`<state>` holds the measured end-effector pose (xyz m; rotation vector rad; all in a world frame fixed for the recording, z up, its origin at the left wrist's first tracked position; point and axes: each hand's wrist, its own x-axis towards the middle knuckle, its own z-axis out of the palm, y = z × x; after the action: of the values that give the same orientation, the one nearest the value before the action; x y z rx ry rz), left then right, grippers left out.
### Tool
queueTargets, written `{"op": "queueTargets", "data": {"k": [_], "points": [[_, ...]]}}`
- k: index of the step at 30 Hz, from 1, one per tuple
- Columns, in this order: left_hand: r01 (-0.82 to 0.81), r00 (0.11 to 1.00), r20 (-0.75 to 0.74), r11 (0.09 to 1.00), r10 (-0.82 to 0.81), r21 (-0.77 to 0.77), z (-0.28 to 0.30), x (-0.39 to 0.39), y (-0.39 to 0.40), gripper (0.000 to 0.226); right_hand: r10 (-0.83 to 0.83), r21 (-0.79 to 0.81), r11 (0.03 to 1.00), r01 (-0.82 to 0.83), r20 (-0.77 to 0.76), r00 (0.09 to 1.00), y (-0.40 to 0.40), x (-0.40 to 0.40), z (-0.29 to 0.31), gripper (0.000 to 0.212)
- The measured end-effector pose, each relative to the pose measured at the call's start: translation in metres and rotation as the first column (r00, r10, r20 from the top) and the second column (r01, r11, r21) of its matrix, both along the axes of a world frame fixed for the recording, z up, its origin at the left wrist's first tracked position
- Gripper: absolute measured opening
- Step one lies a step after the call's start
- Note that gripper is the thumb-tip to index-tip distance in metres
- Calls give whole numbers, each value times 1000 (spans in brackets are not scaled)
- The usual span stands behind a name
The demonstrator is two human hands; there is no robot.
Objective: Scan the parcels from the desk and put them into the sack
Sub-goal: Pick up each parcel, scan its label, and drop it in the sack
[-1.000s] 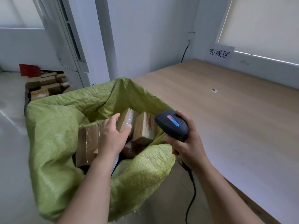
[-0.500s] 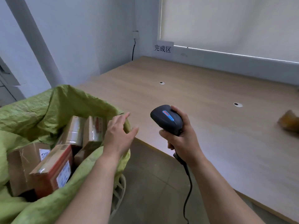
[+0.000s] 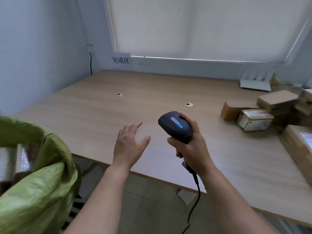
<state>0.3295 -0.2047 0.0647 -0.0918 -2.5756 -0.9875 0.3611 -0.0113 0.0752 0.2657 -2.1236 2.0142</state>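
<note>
My right hand [image 3: 192, 149] grips a black barcode scanner [image 3: 175, 126] with a blue mark, held upright over the wooden desk [image 3: 101, 115]; its cord hangs down past the desk edge. My left hand [image 3: 130, 144] hovers empty over the desk's front edge, fingers spread. The green woven sack [image 3: 38, 186] stands at the lower left beside the desk, with taped parcels [image 3: 15, 161] showing inside. A pile of cardboard parcels [image 3: 263, 110] lies on the desk at the far right, with a taped box [image 3: 255, 119] in front.
A larger brown parcel [image 3: 298, 147] lies at the right edge. A white router [image 3: 255, 81] stands at the back right under the window blind. A paper sign [image 3: 121, 60] hangs on the back wall. Two round cable holes [image 3: 189, 104] dot the desk.
My view has swung right, from the sack to the desk. My left hand let go of a parcel in the sack and moved out over the desk. The parcel pile has come into sight.
</note>
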Motion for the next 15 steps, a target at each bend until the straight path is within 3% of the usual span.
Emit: {"op": "queueTargets", "data": {"k": [15], "points": [[334,943,13,941,-334,-57,-6,-37,198,57,-318,-12,948,318,-16,948,179,17,-8,77]]}}
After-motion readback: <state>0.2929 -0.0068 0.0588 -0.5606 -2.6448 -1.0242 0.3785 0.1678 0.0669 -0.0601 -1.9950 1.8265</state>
